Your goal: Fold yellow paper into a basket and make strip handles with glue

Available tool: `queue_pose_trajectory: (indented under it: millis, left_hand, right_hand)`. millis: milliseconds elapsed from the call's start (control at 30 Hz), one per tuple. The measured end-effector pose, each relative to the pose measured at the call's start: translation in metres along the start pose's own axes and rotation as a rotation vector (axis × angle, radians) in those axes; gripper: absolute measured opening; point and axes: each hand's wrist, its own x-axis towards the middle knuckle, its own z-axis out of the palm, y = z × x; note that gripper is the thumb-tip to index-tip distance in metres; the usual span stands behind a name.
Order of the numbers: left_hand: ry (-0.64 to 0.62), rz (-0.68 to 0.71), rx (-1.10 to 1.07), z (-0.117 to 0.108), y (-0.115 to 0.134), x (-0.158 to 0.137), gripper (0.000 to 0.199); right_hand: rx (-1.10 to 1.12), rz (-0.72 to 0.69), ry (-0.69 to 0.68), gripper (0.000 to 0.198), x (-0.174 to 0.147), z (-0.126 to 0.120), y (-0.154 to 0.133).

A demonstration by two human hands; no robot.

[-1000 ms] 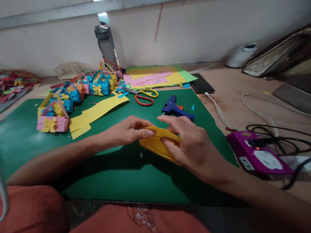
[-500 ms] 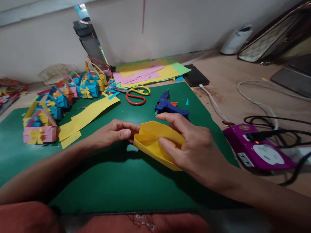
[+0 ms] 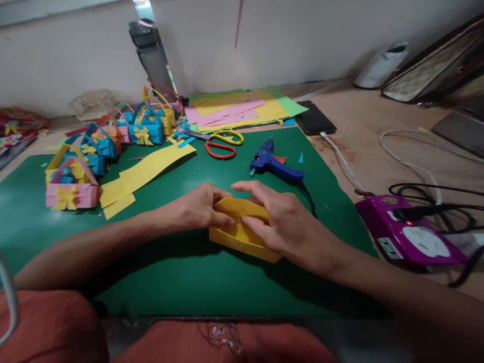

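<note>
A folded yellow paper box (image 3: pixel 242 243), open at the top, is held between both hands above the green mat (image 3: pixel 177 282). My left hand (image 3: pixel 202 206) pinches its left end, the thumb inside and the fingers behind the wall. From the other side my right hand (image 3: pixel 280 217) grips the right end, thumb inside and index finger stretched over the back wall. Beyond the hands lie a blue glue gun (image 3: pixel 276 164) and scissors (image 3: pixel 221 143) with one red and one yellow handle loop. Yellow paper strips (image 3: pixel 151 169) lie to the left.
Several small paper baskets (image 3: pixel 72 194) with bows stand at the left. Coloured paper sheets (image 3: pixel 242 108) and a black phone (image 3: pixel 315 118) lie at the back. A purple power strip (image 3: pixel 408 229) with cables is at the right; a dark bottle (image 3: pixel 151 55) stands by the wall.
My left hand has moved right and closed on the box's left end, its thumb now inside. The box sits more level. The camera view has shifted slightly.
</note>
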Motion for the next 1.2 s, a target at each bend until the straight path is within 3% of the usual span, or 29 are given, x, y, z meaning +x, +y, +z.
queue_pose_trajectory:
  millis: [133,367,667,1000,1200]
  left_hand:
    - [0.063,-0.035,-0.037,0.004,-0.002,-0.002,0.004]
    - [0.089,-0.062,-0.128,0.006,-0.004,-0.002,0.008]
    - [0.089,-0.093,-0.153,0.008,-0.003,0.001,0.007]
    - [0.058,-0.056,-0.042,0.005,0.005,-0.004,0.007]
    - [0.087,-0.017,-0.095,0.007,0.002,-0.006,0.009]
  right_hand:
    - [0.081,0.097,0.007,0.044,0.004,-0.005,0.0]
    - [0.16,0.236,-0.062,0.044,0.005,-0.014,0.006]
    - [0.155,0.198,-0.047,0.049,0.004,-0.009,0.011]
    - [0.095,0.149,-0.051,0.049,0.002,-0.008,0.003]
    - [0.377,0.182,-0.123,0.03,0.008,-0.013,0.003]
